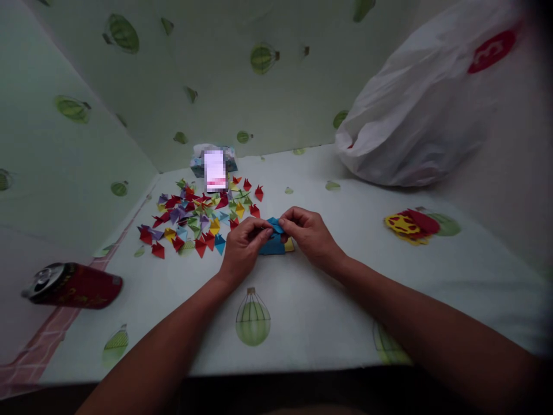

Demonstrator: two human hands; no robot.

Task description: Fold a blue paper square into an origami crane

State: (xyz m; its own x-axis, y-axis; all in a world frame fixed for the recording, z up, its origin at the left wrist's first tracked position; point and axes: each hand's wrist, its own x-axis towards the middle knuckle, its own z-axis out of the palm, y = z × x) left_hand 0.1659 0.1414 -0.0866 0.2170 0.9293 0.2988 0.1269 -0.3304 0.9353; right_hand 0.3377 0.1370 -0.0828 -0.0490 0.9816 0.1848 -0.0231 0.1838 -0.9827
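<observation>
My left hand (245,244) and my right hand (311,235) meet near the middle of the table. Between their pinched fingertips is a small blue folded paper (275,225), its far end pointing away from me. Fingers partly cover it, so its exact folds cannot be made out. Directly below lies a short stack of paper with a blue sheet (272,246) on top and a yellow edge (289,246) showing at the right. To the left of my hands spreads a crowd of small origami cranes (201,223) in red, blue, yellow, green and purple.
A tissue box (232,159) stands at the back, a lit, blurred-out phone (215,170) against it. A dark red can (82,285) is at the left. Red and yellow cut-out pieces (412,225) lie right. A white plastic bag (415,115) bulges at the back right.
</observation>
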